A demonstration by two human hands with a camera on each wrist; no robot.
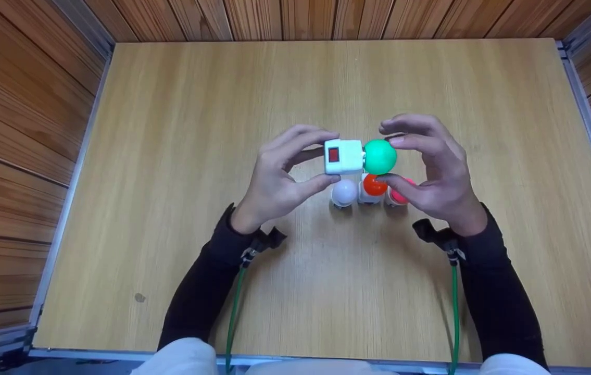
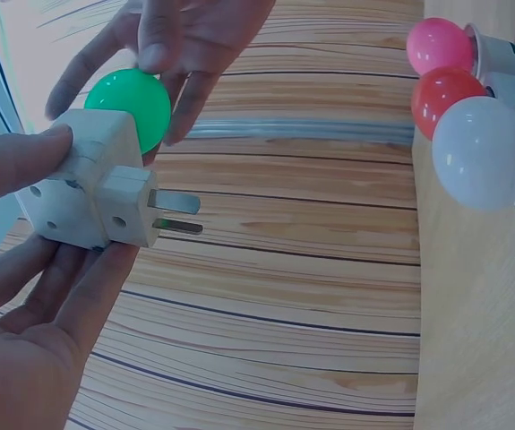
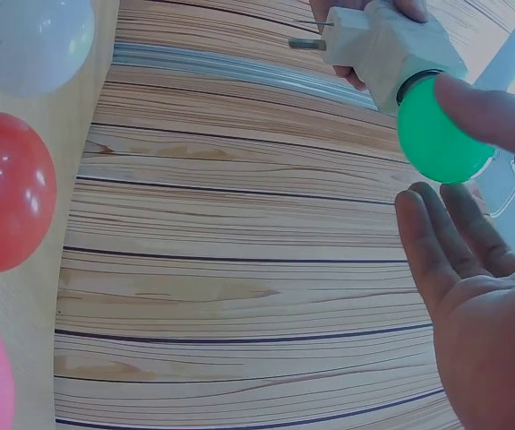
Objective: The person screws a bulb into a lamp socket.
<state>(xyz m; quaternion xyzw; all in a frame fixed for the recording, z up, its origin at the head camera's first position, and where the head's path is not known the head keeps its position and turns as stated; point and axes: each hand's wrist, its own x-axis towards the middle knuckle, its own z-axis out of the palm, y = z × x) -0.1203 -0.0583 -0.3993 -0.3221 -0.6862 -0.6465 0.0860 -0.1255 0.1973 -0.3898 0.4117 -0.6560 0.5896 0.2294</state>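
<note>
My left hand (image 1: 279,174) grips a white plug-in bulb socket (image 1: 350,156) between thumb and fingers, lifted above the table. The socket has a red switch on its upper face in the head view. Two metal prongs (image 2: 178,202) stick out of its plug in the left wrist view. A green light bulb (image 1: 380,157) sits at the socket's right end, with a little of its metal base showing. My right hand (image 1: 438,169) pinches this bulb, thumb on one side and a fingertip on the other. Its remaining fingers are spread apart.
Below the hands, a white bulb (image 1: 344,193), a red-orange bulb (image 1: 375,185) and a pink bulb (image 1: 402,191) stand in a row on the wooden table (image 1: 196,130). The right thumb partly covers the pink one. Wood-plank walls (image 1: 305,21) border the table. A green cable (image 1: 455,312) trails from each wrist.
</note>
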